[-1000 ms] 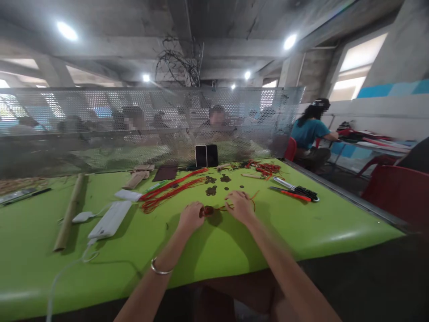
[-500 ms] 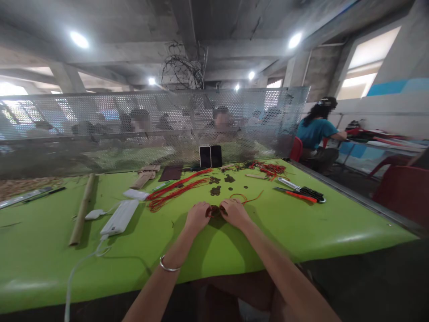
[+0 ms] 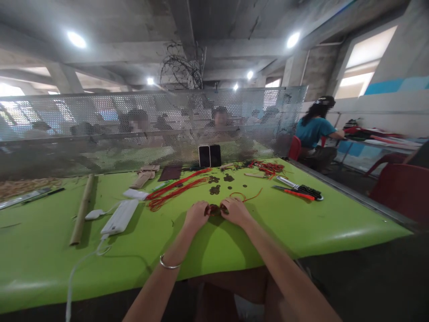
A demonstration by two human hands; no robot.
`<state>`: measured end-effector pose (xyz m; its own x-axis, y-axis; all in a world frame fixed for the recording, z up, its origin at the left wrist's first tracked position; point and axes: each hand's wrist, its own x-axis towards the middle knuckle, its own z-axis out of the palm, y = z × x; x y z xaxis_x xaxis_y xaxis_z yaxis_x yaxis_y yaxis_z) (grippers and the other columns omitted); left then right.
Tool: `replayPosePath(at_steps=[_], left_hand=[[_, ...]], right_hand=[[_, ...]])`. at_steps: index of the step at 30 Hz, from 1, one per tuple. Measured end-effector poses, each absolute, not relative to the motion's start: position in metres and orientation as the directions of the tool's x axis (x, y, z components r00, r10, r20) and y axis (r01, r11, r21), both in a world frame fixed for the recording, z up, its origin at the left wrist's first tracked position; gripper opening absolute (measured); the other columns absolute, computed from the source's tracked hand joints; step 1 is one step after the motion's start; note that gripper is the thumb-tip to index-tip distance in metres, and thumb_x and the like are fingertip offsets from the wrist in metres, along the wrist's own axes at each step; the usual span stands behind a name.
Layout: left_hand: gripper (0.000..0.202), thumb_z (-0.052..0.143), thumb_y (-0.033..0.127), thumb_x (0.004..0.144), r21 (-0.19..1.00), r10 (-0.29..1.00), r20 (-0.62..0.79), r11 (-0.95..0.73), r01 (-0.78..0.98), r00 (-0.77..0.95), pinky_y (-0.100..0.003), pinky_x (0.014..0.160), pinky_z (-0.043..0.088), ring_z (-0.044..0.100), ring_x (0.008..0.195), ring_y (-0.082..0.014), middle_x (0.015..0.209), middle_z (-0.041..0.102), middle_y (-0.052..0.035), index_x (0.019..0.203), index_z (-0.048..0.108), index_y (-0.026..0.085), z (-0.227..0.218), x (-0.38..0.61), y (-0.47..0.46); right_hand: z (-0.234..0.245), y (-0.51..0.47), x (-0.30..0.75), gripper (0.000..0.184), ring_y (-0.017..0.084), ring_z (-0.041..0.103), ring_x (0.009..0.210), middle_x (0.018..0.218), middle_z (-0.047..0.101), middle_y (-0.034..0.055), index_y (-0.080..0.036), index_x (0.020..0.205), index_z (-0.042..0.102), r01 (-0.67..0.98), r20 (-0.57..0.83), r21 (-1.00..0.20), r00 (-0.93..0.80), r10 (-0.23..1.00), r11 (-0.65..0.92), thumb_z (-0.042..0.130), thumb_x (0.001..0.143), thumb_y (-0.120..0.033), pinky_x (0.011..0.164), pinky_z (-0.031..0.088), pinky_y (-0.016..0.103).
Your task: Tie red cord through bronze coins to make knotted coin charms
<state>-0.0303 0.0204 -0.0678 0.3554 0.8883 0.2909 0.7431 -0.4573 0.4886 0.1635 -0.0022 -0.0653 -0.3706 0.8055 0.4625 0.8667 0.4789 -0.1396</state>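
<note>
My left hand (image 3: 197, 214) and my right hand (image 3: 236, 210) face each other over the green tabletop, their fingers curled closed. Between them they grip a small cluster of dark coins with red cord (image 3: 214, 209); the fingers hide much of it. A thin red-orange cord (image 3: 256, 195) trails from beside my right hand across the table. Just beyond lie piles of dark round coins (image 3: 214, 190), with a few single ones to the right. Left of these, bundles of red cords (image 3: 164, 200) are laid out lengthwise.
A white power bank (image 3: 119, 217) with a cable and a bamboo tube (image 3: 82, 210) lie left. Orange-handled pliers or scissors (image 3: 298, 193) are right, beside a black-handled tool. Two phones (image 3: 209, 156) lean against a perforated metal screen (image 3: 150, 129). A co-worker (image 3: 317, 129) sits at right.
Both hands stay in nearly the same place, with the fingers shifting slightly around the coins. The whole view has moved a little.
</note>
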Motion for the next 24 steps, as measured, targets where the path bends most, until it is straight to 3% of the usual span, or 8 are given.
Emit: replayPosePath(at_steps=[4, 7, 14, 17, 24], left_hand=[[0.014, 0.051, 0.016, 0.070, 0.551, 0.897, 0.296, -0.441, 0.708, 0.328, -0.035, 0.064, 0.044, 0.056, 0.073, -0.0235, 0.080, 0.062, -0.0101, 0.076, 0.063, 0.020, -0.067, -0.031, 0.020], [0.015, 0.050, 0.022, 0.073, 0.615, 0.914, 0.282, -0.406, 0.676, 0.292, -0.033, 0.062, 0.044, 0.057, 0.073, -0.0224, 0.081, 0.064, -0.0094, 0.080, 0.063, 0.019, -0.067, -0.032, 0.020], [0.032, 0.044, 0.038, 0.077, 0.761, 0.944, 0.193, -0.316, 0.567, 0.267, -0.027, 0.051, 0.039, 0.050, 0.052, -0.0148, 0.054, 0.058, -0.0015, 0.062, 0.061, 0.016, -0.065, -0.035, 0.026], [0.041, 0.040, 0.045, 0.079, 0.809, 0.950, 0.169, -0.287, 0.513, 0.264, -0.025, 0.050, 0.038, 0.049, 0.049, -0.0135, 0.052, 0.056, -0.0009, 0.061, 0.061, 0.015, -0.065, -0.036, 0.027], [0.046, 0.038, 0.051, 0.081, 0.841, 0.957, 0.178, -0.270, 0.470, 0.230, -0.025, 0.052, 0.040, 0.051, 0.055, -0.0135, 0.059, 0.060, -0.0029, 0.067, 0.063, 0.015, -0.066, -0.036, 0.028]], right_hand=[[-0.061, -0.005, 0.161, 0.018, 0.020, 0.056, 0.085, 0.092, 0.063, 0.0078, -0.016, 0.096, 0.059, 0.839, 0.482, -0.123, -0.416, 0.771, 0.529, 0.046, 0.083, -0.018, 0.083, 0.040, 0.036], [-0.059, -0.009, 0.156, 0.017, 0.017, 0.057, 0.079, 0.087, 0.064, 0.0049, -0.017, 0.094, 0.060, 0.782, 0.458, -0.086, -0.519, 0.722, 0.617, 0.048, 0.082, -0.016, 0.078, 0.042, 0.030], [-0.055, -0.016, 0.148, 0.033, 0.021, 0.055, 0.090, 0.102, 0.062, 0.0098, -0.014, 0.117, 0.050, 0.724, 0.444, -0.023, -0.610, 0.656, 0.689, 0.046, 0.085, -0.019, 0.080, 0.041, 0.033], [-0.054, -0.018, 0.145, 0.030, 0.019, 0.056, 0.090, 0.101, 0.062, 0.0064, -0.019, 0.113, 0.054, 0.707, 0.413, 0.002, -0.645, 0.643, 0.708, 0.045, 0.085, -0.016, 0.078, 0.042, 0.030], [-0.061, -0.010, 0.145, 0.024, 0.024, 0.055, 0.093, 0.100, 0.061, 0.0126, -0.013, 0.103, 0.060, 0.845, 0.420, -0.048, -0.467, 0.778, 0.533, 0.049, 0.081, -0.015, 0.084, 0.041, 0.037]])
